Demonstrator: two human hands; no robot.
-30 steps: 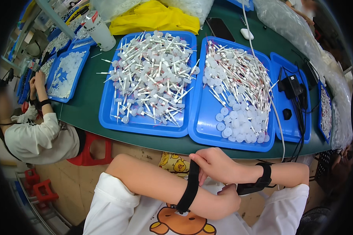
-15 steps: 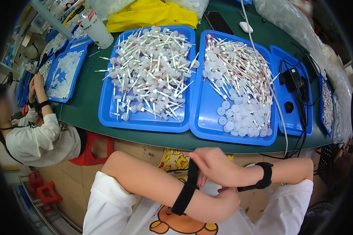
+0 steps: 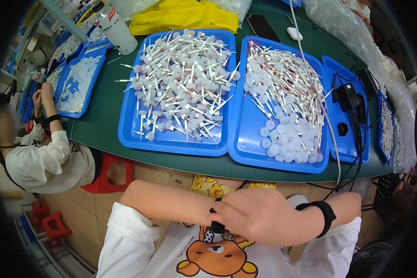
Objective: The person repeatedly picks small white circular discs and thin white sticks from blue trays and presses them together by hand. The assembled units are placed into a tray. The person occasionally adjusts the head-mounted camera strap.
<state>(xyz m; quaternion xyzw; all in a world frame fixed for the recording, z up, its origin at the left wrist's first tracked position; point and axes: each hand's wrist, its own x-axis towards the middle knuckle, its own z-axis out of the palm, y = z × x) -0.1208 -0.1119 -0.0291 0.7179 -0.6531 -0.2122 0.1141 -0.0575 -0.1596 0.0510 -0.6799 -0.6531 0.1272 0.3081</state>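
Across the front of my body, my left forearm reaches rightward, with a black wrist strap around it near the wrist. My right hand lies over that wrist, its fingertips closed at the strap. Motion smears this hand slightly. It covers my left hand, whose fingers are hidden. A second black wrist strap circles my right wrist. Beyond my arms, a blue tray holds many thin white sticks with translucent discs. Beside it, another blue tray carries sticks with reddish threads and a heap of loose discs.
On the green table are a white cup, yellow bag, dark phone and white mouse. A cable crosses the right tray. Black adapters lie further right. A co-worker sits at left.
My right hand has come down from above my left wrist onto the strap, now covering my left hand. The strap's end, raised before, is no longer sticking up. My left forearm has shifted slightly.
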